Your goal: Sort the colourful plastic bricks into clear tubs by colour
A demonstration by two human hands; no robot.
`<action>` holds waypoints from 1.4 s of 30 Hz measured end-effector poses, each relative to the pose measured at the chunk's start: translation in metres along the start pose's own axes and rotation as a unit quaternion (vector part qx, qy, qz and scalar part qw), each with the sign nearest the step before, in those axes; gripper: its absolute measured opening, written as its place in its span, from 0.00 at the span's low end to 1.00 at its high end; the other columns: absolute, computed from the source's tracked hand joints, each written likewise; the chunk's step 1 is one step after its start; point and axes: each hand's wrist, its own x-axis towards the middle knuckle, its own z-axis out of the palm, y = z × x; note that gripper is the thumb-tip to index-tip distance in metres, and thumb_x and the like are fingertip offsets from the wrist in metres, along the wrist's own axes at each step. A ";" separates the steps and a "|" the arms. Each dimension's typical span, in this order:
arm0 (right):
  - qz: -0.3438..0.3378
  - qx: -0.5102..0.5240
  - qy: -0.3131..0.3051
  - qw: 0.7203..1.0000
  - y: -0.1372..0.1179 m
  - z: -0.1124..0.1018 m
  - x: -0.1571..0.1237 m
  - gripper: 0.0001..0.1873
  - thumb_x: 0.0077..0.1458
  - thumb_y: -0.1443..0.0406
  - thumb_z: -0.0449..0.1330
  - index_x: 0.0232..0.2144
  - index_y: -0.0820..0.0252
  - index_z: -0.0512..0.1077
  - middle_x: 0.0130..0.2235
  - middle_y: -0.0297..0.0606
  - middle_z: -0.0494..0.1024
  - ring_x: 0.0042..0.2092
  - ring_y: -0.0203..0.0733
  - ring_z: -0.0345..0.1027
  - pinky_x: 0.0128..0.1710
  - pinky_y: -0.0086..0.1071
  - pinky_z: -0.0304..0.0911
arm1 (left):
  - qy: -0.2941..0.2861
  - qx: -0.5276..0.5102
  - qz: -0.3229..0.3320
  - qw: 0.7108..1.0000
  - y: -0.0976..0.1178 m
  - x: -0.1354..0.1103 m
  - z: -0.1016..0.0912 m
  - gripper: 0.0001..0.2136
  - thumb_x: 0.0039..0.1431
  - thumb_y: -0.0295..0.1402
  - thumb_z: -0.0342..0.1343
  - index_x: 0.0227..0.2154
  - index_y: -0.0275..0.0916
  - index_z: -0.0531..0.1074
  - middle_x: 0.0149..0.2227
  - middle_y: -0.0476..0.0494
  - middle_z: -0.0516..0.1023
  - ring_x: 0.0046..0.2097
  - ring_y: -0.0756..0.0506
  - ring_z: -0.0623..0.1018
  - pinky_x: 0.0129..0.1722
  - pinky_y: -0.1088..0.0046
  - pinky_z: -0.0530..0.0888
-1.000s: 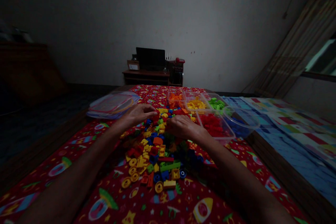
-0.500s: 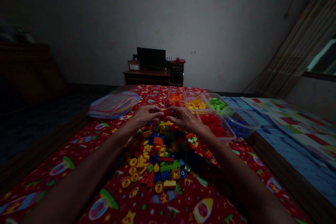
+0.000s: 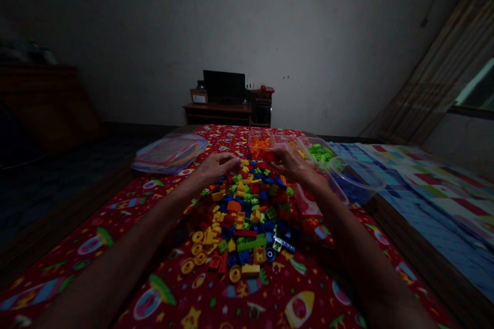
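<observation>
A heap of mixed plastic bricks (image 3: pixel 243 216) in yellow, blue, red, green and orange lies on a red patterned cloth (image 3: pixel 216 298). My left hand (image 3: pixel 218 165) hovers over the heap's far left edge, fingers curled together in a pinch; what they hold is hidden. My right hand (image 3: pixel 290 161) is raised over the heap's far right, pinching a red brick (image 3: pixel 267 156) near the clear boxes. Behind it stand clear boxes of orange bricks (image 3: pixel 259 145), green bricks (image 3: pixel 320 153), red bricks (image 3: pixel 304 200) and blue bricks (image 3: pixel 353 185).
A stack of clear lids (image 3: pixel 170 151) lies at the left of the cloth. A blue patchwork sheet (image 3: pixel 424 195) covers the surface to the right. A low cabinet with a dark screen (image 3: pixel 226 97) stands against the far wall. A curtain (image 3: pixel 443 61) hangs at the right.
My right hand has lifted from the heap and moved back and right towards the boxes, now with a red brick in its fingers. My left hand stayed near the heap's far left edge.
</observation>
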 end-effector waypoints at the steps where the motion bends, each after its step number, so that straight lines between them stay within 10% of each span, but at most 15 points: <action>1: 0.014 -0.027 0.006 1.000 0.008 -0.008 -0.001 0.08 0.51 0.71 0.55 0.23 0.65 0.72 0.20 0.30 0.64 0.24 0.29 0.52 0.24 0.27 0.44 | 0.005 0.016 0.005 1.000 -0.002 0.001 -0.004 0.20 0.47 0.52 0.57 0.29 0.37 0.74 0.30 0.45 0.80 0.36 0.43 0.79 0.38 0.67 0.76; 11: 0.256 -0.204 -0.129 0.936 0.054 -0.070 -0.030 0.13 0.48 0.67 0.60 0.38 0.64 0.77 0.36 0.42 0.78 0.34 0.38 0.69 0.29 0.26 0.56 | 0.072 0.331 0.068 0.938 -0.025 0.009 -0.015 0.17 0.52 0.39 0.50 0.41 0.39 0.77 0.46 0.42 0.79 0.48 0.40 0.76 0.51 0.64 0.70; 18: 0.137 -0.191 -0.032 0.971 0.029 -0.044 -0.017 0.14 0.56 0.68 0.54 0.43 0.62 0.75 0.37 0.45 0.78 0.36 0.40 0.67 0.34 0.29 0.56 | -0.036 0.353 0.088 0.931 -0.044 0.011 -0.011 0.22 0.52 0.41 0.50 0.49 0.40 0.73 0.50 0.42 0.77 0.50 0.39 0.75 0.50 0.66 0.71; 27: -0.051 -0.133 -0.127 0.982 -0.017 0.047 -0.008 0.12 0.57 0.72 0.51 0.35 0.63 0.74 0.32 0.43 0.75 0.32 0.37 0.63 0.30 0.30 0.50 | 0.022 0.331 0.102 0.938 -0.036 0.007 -0.006 0.10 0.49 0.34 0.52 0.30 0.40 0.77 0.34 0.45 0.80 0.37 0.44 0.78 0.40 0.72 0.72; 37: -0.017 -0.073 -0.189 0.979 -0.019 0.037 -0.006 0.11 0.52 0.71 0.54 0.32 0.64 0.77 0.31 0.43 0.77 0.32 0.38 0.67 0.30 0.29 0.54 | 0.010 0.343 0.141 0.929 -0.030 0.005 -0.007 0.13 0.53 0.35 0.49 0.37 0.39 0.77 0.41 0.43 0.79 0.43 0.43 0.77 0.45 0.69 0.71; 42: -0.050 -0.062 -0.126 0.989 -0.015 0.039 -0.010 0.09 0.52 0.74 0.54 0.35 0.66 0.74 0.37 0.45 0.76 0.37 0.39 0.66 0.36 0.28 0.55 | -0.050 0.387 0.206 0.897 -0.037 0.011 0.000 0.12 0.54 0.32 0.51 0.38 0.41 0.78 0.43 0.42 0.78 0.47 0.42 0.74 0.50 0.66 0.68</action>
